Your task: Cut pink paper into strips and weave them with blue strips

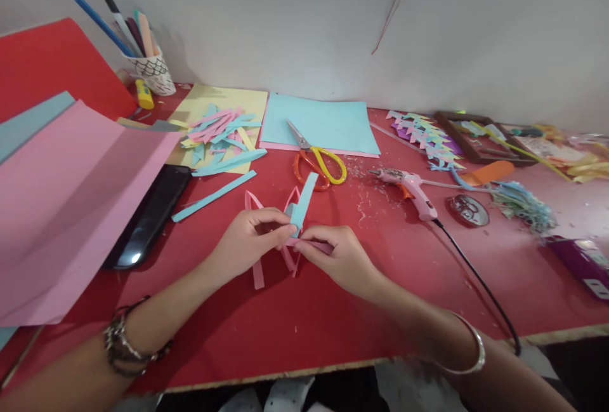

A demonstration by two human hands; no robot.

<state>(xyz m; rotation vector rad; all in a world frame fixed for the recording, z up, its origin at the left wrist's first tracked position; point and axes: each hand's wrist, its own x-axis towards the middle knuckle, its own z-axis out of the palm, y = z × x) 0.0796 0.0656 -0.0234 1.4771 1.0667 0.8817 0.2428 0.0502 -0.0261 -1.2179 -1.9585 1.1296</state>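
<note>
The grip of the left hand [250, 237] is closed, thumb against forefinger, on a flat light blue paper strip [305, 201]. The strip stands above the fingertips and slants up to the right. The grip of the right hand [345, 258] is closed in a similar pinch on a narrow pink paper strip [322, 247], just beside the left fingertips. Both strips are located above the front middle of a red-topped bench [228, 342]. Further folded pink paper strips [257, 273] extend above and below the left hand; their exact joints are hidden by the fingers.

Surrounding items are positioned as follows. Scissors with one yellow and one orange-red handle [301, 138] lie beyond the hands, blade tips on a light blue rectangular paper sheet [323, 121]. To the left of that sheet, a pile of pink, blue and yellow paper strips [219, 129] rests on a pale yellow paper sheet [238, 98]. A separate long light blue strip [214, 197] lies on the bench, left of the hands. To the right, a pink glue gun with an orange trigger [402, 185] lies on its side, connected to a black cord [476, 274].
</note>
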